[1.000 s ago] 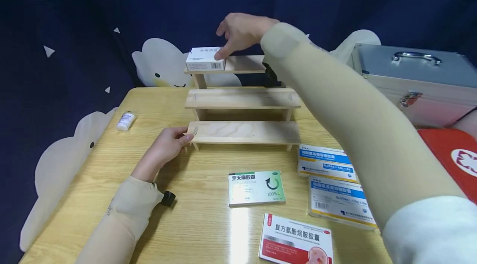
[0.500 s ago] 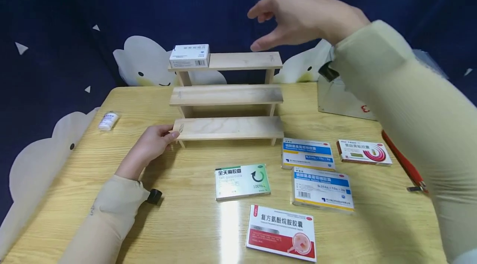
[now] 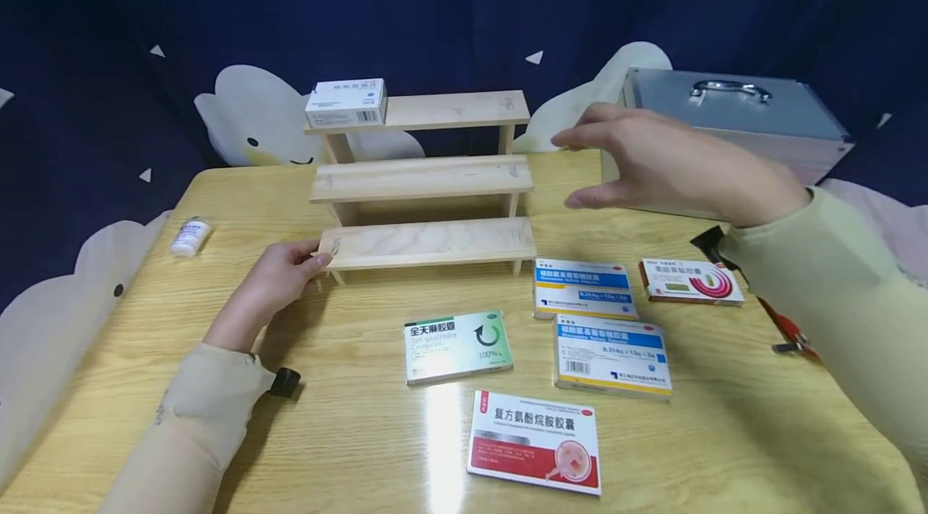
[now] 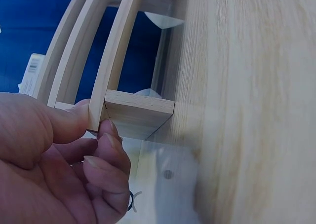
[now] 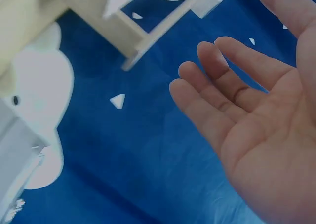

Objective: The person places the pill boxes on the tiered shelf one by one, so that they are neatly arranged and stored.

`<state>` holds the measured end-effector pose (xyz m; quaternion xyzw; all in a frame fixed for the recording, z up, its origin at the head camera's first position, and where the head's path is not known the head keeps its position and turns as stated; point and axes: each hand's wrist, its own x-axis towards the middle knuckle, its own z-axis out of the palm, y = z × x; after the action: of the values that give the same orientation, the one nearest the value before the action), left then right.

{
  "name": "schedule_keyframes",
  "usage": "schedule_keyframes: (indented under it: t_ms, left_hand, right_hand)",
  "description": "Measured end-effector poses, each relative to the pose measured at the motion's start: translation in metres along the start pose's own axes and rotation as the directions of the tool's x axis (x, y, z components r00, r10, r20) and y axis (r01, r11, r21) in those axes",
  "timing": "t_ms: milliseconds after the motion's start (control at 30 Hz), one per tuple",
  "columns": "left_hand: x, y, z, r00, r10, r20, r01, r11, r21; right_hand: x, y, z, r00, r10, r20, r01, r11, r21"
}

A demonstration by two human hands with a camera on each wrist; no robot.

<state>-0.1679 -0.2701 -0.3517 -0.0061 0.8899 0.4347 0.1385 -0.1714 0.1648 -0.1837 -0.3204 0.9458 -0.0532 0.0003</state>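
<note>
A three-tier wooden shelf [image 3: 428, 242] stands on the table. My left hand [image 3: 285, 276] pinches the left end of its lowest board; in the left wrist view the thumb lies on top of the board [image 4: 101, 93] and curled fingers sit beneath. On the left end of the top tier rests a white medicine box [image 3: 346, 105]. My right hand [image 3: 663, 163] hangs in the air to the right of the shelf, fingers and thumb spread apart, holding nothing. The right wrist view shows its bare palm [image 5: 269, 140].
In front of the shelf lie a green-and-white box [image 3: 458, 349], a red-and-white box [image 3: 535, 443], two blue-and-white boxes [image 3: 586, 288] and a smaller capsule box [image 3: 691, 282]. A white bottle [image 3: 191, 238] lies at the left. A metal case [image 3: 739, 107] stands back right, a red pouch [image 3: 790, 329] nearer.
My right hand has left the white box on the top tier and moved right and down. The left hand keeps its hold on the shelf. The head view has shifted slightly right.
</note>
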Motion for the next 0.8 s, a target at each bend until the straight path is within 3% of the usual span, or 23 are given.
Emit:
schedule_keyframes:
  t_ms: [367, 600, 800]
  left_hand:
    - [0.000, 0.001, 0.001, 1.000, -0.008, -0.011, 0.008, 1.000, 0.010]
    - [0.000, 0.004, 0.002, 1.000, 0.000, -0.004, 0.000, 1.000, 0.009]
    - [0.000, 0.001, 0.000, 1.000, 0.013, -0.005, -0.013, 1.000, 0.014]
  right_hand:
    - [-0.055, 0.036, 0.048, 0.998, 0.054, 0.025, -0.053, 0.998, -0.019]
    - [-0.084, 0.084, 0.084, 0.974, 0.157, 0.162, -0.140, 0.984, -0.112]
    - [-0.100, 0.118, 0.106, 0.947, 0.180, 0.265, -0.142, 0.977, -0.158]
